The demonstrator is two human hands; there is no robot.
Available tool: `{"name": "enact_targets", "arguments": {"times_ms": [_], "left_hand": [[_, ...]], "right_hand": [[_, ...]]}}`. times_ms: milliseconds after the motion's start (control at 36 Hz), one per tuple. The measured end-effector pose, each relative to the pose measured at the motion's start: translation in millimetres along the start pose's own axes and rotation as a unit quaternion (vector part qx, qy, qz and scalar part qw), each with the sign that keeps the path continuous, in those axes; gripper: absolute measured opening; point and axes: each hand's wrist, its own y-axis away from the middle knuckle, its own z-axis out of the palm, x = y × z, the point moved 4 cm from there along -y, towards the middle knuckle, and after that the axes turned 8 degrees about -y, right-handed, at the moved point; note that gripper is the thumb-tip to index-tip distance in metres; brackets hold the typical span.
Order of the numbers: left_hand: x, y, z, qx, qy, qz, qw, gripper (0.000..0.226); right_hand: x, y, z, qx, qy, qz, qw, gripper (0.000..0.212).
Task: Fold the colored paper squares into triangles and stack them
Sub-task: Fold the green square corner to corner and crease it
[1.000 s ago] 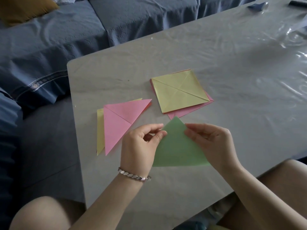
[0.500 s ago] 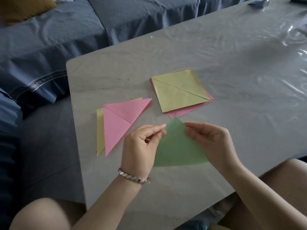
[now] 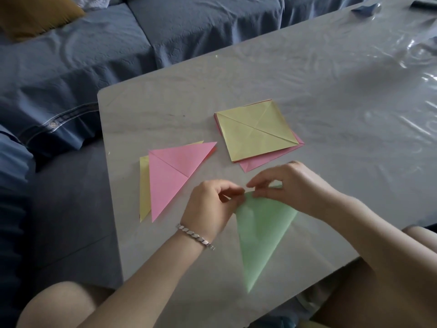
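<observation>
Green triangle [image 3: 260, 237] is now pointing at the near surface [image 3: 331, 102] edge, swung round from base-down a second ago; fold looking done, stacking likely next. Left hand [image 3: 210, 207] and right hand [image 3: 295, 185] are both pinching its top corner, each grip closed on paper. Pink triangle stack [image 3: 170, 176] is sitting left, open room between; square pile [image 3: 255, 131] is waiting behind.

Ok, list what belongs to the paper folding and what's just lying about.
Job: green paper, pinched by left hand and right hand; pink triangle topping the folded stack; yellow square topping the remaining squares.
Lying about: mustard cushion; blue sofa.
</observation>
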Motion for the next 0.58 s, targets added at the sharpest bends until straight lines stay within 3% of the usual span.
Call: {"name": "enact_targets", "arguments": {"times_ms": [83, 167, 333, 528, 583], "left_hand": [[-10, -5, 2, 0.052, 0.064, -0.060, 0.995, 0.011], [-25, -13, 3, 0.101, 0.068, -0.101, 0.987, 0.015], [-41, -19, 7, 0.129, -0.058, -0.093, 0.985, 0.006], [-50, -21, 7, 0.120, -0.105, -0.097, 0.982, 0.007], [-53, -22, 8, 0.116, -0.102, -0.101, 0.983, 0.007]], "right_hand": [[-5, -8, -1, 0.084, 0.102, -0.115, 0.985, 0.016], [0, -4, 17, 0.095, 0.108, -0.137, 0.980, 0.017], [29, 27, 76, -0.064, 0.128, -0.103, 0.984, 0.028], [49, 42, 74, -0.005, 0.214, -0.005, 0.977, 0.061], [56, 37, 69, 0.021, 0.224, 0.007, 0.974, 0.053]]}}
